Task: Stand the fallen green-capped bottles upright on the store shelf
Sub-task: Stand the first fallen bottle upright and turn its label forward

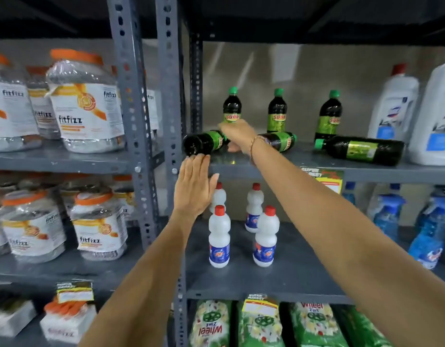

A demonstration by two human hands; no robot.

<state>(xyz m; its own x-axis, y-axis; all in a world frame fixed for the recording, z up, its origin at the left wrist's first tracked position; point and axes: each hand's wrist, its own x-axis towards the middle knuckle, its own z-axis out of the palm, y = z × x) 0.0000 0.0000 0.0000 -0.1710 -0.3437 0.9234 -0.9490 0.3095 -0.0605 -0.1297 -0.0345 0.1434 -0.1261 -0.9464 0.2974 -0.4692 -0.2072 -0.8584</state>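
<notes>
Three bottles [359, 149] fallen, three upright [277, 111]

Shop: stocked metal shelves [366, 172], price tags [328, 179].

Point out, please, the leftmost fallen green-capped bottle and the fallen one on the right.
leftmost fallen bottle [200, 144], head view, dark body near its base.
right fallen bottle [361, 150], head view, green label.

Grey metal shelf [316, 169], three green-capped bottles upright at the back [232, 106] [276, 111] [329, 115], three lying on their sides in front [204, 142] [281, 140] [361, 150], white jugs [394, 103] standing at the right end
</notes>
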